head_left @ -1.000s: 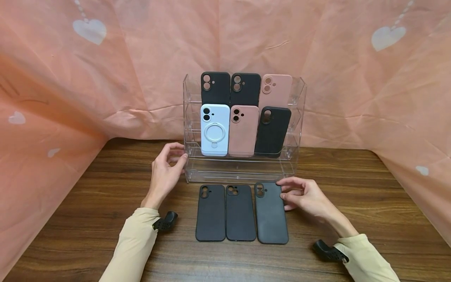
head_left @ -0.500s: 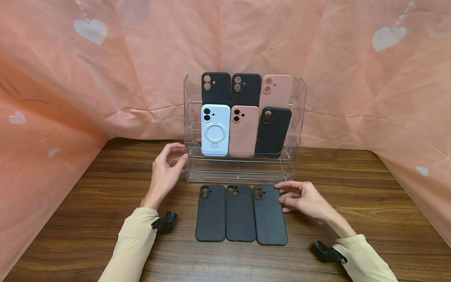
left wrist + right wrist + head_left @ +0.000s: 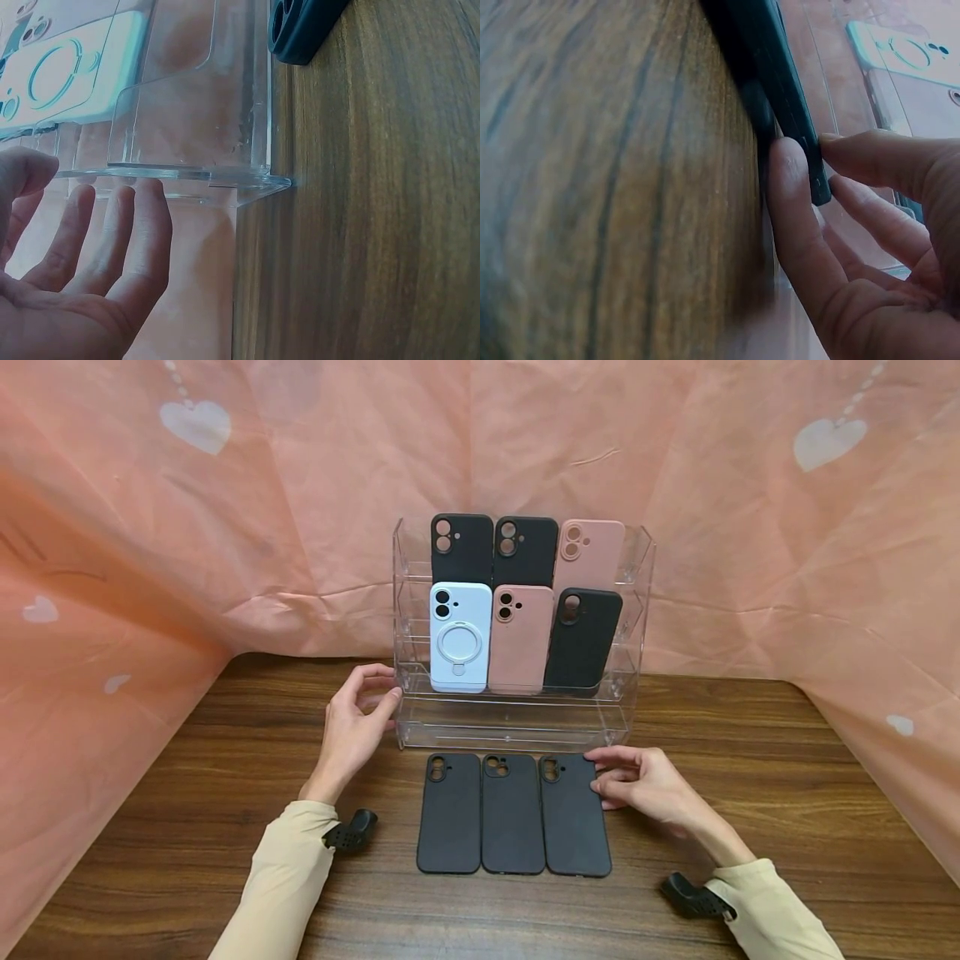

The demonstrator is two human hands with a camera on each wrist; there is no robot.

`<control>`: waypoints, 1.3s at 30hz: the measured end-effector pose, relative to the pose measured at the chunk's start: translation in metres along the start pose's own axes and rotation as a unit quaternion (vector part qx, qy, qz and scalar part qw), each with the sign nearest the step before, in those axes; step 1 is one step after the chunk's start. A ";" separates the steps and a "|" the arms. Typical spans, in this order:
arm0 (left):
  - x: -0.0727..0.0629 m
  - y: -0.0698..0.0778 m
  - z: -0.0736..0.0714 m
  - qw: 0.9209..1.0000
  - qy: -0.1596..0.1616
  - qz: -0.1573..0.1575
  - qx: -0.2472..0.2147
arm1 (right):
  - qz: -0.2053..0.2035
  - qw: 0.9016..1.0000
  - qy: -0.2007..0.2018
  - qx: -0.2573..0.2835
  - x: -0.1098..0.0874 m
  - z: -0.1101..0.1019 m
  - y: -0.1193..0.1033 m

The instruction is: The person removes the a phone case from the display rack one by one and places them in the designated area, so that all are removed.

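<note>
In the head view, three black phone cases lie side by side before a clear acrylic stand: a left case [image 3: 450, 818], a middle case [image 3: 512, 818] and a right case [image 3: 576, 822]. My right hand [image 3: 648, 789] pinches the right case by its upper right corner; the right wrist view shows this case's edge [image 3: 791, 105] between thumb and finger. My left hand [image 3: 352, 727] touches the left side of the acrylic stand [image 3: 517, 714], fingers loosely bent. In the left wrist view its fingertips meet the clear side panel from outside.
The stand's upper rows hold a white case with a ring [image 3: 460, 647], a pink case [image 3: 521, 647], a tilted black case [image 3: 581, 647], and two black cases plus another pink one behind. Pink cloth [image 3: 337, 485] with white hearts hangs around the wooden table [image 3: 750, 760].
My right hand has shifted the right phone case slightly left, up against the middle one, and lowered it level with the others. My left hand stays at the stand.
</note>
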State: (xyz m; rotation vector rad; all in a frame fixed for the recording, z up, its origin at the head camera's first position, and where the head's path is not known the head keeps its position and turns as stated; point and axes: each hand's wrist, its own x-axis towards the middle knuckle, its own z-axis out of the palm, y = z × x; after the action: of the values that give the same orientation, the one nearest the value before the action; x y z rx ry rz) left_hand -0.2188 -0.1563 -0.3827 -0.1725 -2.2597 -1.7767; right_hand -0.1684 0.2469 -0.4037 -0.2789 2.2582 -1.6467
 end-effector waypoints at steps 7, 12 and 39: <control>-0.001 0.001 0.001 1.000 0.000 -0.001 0.003 | -0.002 1.000 -0.001 -0.005 0.000 0.001 0.000; 0.000 0.000 0.001 1.000 -0.001 -0.002 0.004 | 0.005 1.000 -0.003 -0.015 -0.003 0.001 0.000; 0.000 0.001 0.000 1.000 0.001 -0.008 0.009 | -0.140 0.983 0.106 -0.043 -0.002 -0.024 -0.034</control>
State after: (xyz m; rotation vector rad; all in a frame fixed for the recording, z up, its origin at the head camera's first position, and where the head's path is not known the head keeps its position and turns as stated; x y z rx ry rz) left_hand -0.2188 -0.1562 -0.3814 -0.1487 -2.2807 -1.7639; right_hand -0.1771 0.2584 -0.3648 -0.4837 2.5514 -1.7919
